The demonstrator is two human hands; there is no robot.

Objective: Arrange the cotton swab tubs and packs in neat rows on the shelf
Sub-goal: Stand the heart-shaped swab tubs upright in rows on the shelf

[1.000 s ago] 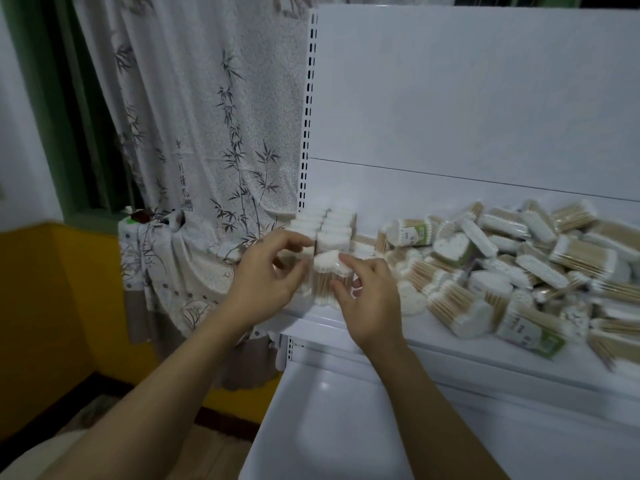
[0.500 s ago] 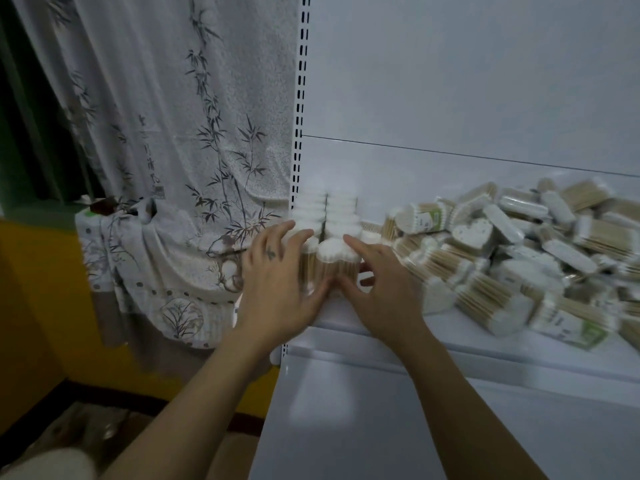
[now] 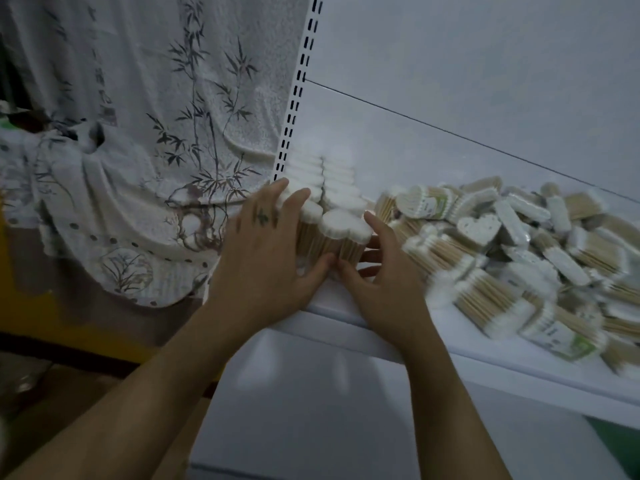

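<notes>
Now we press the front tubs (image 3: 343,231) from both sides at the left end of the shelf (image 3: 332,306). Our left hand (image 3: 263,245) and right hand (image 3: 382,275) have flat, straight fingers, gripping nothing. We should push softly and evenly, so the tubs stand straight in line.

Clear upright tubs of wooden-stick cotton swabs (image 3: 341,197) stand in two rows at the left end of the white metal shelf (image 3: 346,306). Loose heart-shaped and oblong swab packs (image 3: 502,258) lie heaped to their right.

Single head-worn wide-angle view, facing forward and down, rolled so the shelf (image 3: 332,299) slopes down to the right; close in on its left end.
</notes>
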